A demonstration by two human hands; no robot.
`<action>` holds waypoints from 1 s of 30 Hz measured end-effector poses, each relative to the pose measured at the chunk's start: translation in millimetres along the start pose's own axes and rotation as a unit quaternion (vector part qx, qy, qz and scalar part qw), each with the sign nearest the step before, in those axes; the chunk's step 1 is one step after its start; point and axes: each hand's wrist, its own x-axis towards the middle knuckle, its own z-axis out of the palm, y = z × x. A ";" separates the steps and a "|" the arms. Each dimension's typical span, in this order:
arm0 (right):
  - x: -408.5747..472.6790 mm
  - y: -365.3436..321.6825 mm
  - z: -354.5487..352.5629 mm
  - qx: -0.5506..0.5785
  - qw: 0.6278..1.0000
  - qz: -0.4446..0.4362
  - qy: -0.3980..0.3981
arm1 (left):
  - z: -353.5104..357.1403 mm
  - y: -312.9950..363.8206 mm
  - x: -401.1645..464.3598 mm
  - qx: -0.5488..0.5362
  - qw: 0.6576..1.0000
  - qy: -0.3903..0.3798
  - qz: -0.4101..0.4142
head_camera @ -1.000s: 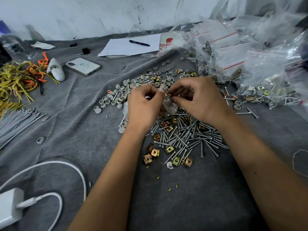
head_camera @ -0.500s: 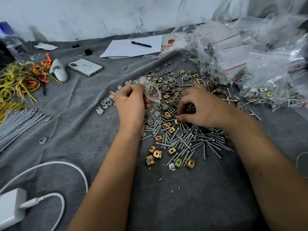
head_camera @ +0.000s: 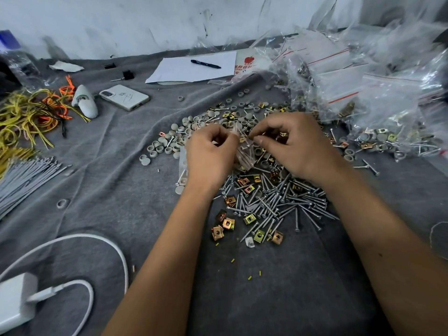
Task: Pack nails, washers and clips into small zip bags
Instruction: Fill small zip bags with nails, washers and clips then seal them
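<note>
Both hands' curled fingers (head_camera: 260, 141) pinch the small zip bag (head_camera: 244, 151).

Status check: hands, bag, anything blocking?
Left hand and right hand both pinch the small zip bag above the nail pile. Right fingers at the bag mouth. Nothing blocking.

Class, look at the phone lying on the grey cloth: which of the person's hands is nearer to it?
Left. The left hand is directly right of the phone and slightly nearer the camera, gripping the small zip bag. The right hand lies farther right, beyond that bag.
</note>
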 end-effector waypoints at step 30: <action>2.2 9.3 5.0 -0.210 0.954 0.011 -0.213 | -24.0 3.8 13.5 -0.332 0.921 0.193 -0.071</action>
